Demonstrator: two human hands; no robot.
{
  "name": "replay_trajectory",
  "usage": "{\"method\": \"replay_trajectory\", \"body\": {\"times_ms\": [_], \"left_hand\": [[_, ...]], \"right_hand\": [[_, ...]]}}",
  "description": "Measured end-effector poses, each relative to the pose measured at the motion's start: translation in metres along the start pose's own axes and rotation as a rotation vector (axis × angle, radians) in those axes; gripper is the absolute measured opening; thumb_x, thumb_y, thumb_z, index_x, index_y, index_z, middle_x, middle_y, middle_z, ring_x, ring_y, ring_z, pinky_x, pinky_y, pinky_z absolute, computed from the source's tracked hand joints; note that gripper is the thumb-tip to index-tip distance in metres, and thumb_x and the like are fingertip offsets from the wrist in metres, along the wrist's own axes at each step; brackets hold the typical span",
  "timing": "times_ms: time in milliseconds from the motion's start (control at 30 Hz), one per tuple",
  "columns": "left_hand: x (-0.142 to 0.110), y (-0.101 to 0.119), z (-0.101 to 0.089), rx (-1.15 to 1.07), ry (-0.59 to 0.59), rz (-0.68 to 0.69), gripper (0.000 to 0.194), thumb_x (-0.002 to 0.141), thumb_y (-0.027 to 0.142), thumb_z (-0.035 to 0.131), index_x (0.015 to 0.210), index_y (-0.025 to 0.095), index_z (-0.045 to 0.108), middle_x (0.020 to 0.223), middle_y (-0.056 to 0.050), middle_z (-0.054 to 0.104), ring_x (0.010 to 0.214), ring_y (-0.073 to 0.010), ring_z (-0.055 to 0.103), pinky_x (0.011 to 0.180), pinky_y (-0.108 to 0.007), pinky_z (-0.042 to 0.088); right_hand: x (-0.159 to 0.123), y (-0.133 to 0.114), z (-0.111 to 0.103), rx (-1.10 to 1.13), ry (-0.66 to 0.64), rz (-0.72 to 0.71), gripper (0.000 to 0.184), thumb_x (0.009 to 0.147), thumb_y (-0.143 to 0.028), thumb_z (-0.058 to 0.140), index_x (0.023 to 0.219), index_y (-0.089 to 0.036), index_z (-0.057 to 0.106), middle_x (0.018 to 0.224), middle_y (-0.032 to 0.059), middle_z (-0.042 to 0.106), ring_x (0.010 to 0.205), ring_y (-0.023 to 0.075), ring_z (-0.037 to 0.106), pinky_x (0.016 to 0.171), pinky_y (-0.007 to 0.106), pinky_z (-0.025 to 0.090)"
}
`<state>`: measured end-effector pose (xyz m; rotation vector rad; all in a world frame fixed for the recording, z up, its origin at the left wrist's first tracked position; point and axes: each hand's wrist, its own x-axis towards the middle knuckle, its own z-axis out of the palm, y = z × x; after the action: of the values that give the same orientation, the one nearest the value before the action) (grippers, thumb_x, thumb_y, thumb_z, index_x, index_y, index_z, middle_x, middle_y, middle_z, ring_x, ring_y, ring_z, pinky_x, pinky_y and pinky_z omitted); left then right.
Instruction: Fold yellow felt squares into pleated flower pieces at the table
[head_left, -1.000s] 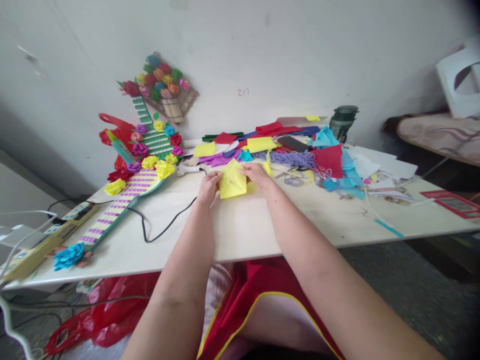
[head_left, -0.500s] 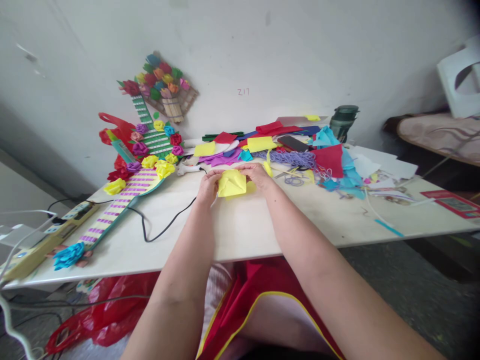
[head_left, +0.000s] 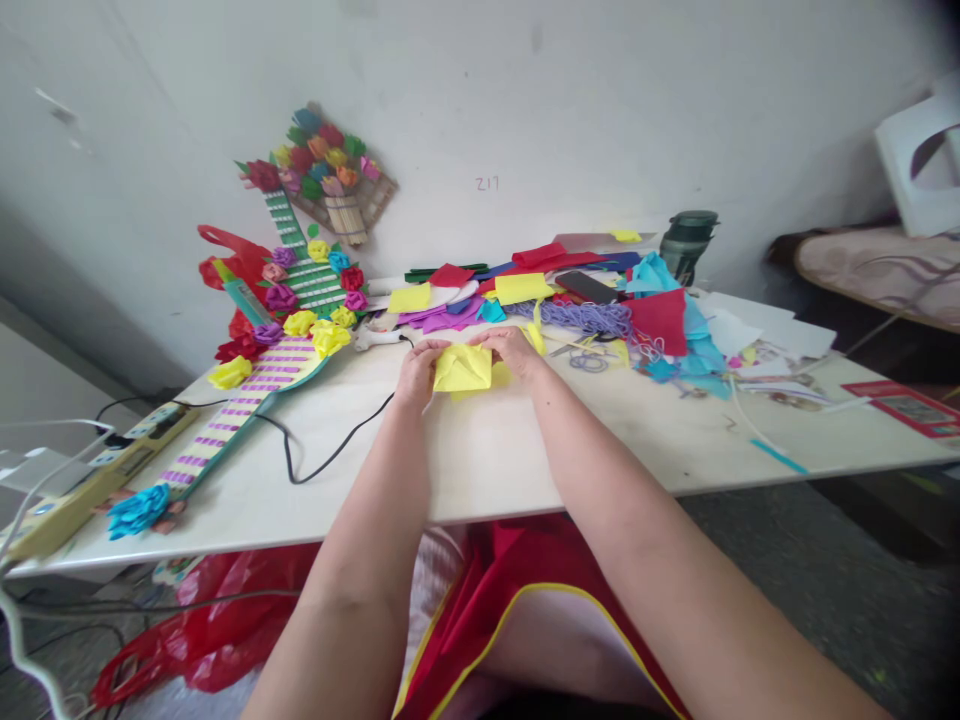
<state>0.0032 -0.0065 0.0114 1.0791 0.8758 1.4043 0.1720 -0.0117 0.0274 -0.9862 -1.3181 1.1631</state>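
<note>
A small square of yellow crepe paper with creases across it is held up just above the table. My left hand pinches its left edge. At the upper right corner, my right hand grips it between thumb and fingers. More yellow paper shows partly behind the square, below my right hand. A white glue gun lies just beyond my left hand, its black cord running left.
Coloured papers, including a yellow sheet, and purple yarn are heaped along the back. A flower-covered guitar shape lies left, near a power strip. A dark green bottle stands back right.
The yellow crepe paper has tilted slightly and shifted a touch to the left. Both hands keep their hold, and the other things stay put.
</note>
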Motion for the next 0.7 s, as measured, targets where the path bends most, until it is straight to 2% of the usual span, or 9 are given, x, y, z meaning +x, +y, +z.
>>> {"method": "replay_trajectory", "body": {"times_ms": [200,300,467,700], "left_hand": [[0.003,-0.003,-0.001,0.048,0.000,-0.001,0.011,0.061,0.022,0.061,0.069,0.014,0.062,0.053,-0.001,0.058,0.047,-0.0122,0.052,0.046,-0.023,0.039],[0.002,-0.003,-0.001,0.062,-0.014,0.024,0.021,0.060,0.029,0.069,0.072,0.015,0.059,0.055,0.000,0.060,0.049,-0.0132,0.056,0.049,-0.024,0.042],[0.000,-0.006,-0.005,0.095,-0.072,0.040,0.045,0.051,0.027,0.076,0.090,0.017,0.056,0.056,0.003,0.062,0.052,-0.0163,0.061,0.054,-0.027,0.046],[0.002,-0.007,-0.006,0.096,-0.074,0.074,0.049,0.054,0.028,0.075,0.097,0.017,0.055,0.061,0.001,0.065,0.057,-0.0190,0.064,0.060,-0.032,0.050]], "right_hand": [[0.002,0.003,-0.002,-0.006,-0.011,-0.044,0.017,0.070,-0.021,0.059,0.068,-0.012,0.073,0.062,0.0020,0.065,0.056,0.0118,0.055,0.047,0.021,0.042],[0.006,0.008,0.000,-0.057,-0.001,-0.050,0.010,0.068,-0.019,0.065,0.070,-0.012,0.073,0.061,0.0017,0.065,0.054,0.0109,0.055,0.048,0.021,0.043],[0.009,0.014,0.001,-0.091,-0.013,-0.087,0.012,0.066,-0.013,0.069,0.078,-0.013,0.074,0.068,0.0031,0.069,0.059,0.0110,0.059,0.054,0.021,0.047],[0.010,0.016,0.001,-0.124,-0.012,-0.090,0.022,0.068,-0.006,0.065,0.087,-0.015,0.074,0.077,0.0027,0.071,0.061,0.0091,0.058,0.058,0.021,0.048]]}}
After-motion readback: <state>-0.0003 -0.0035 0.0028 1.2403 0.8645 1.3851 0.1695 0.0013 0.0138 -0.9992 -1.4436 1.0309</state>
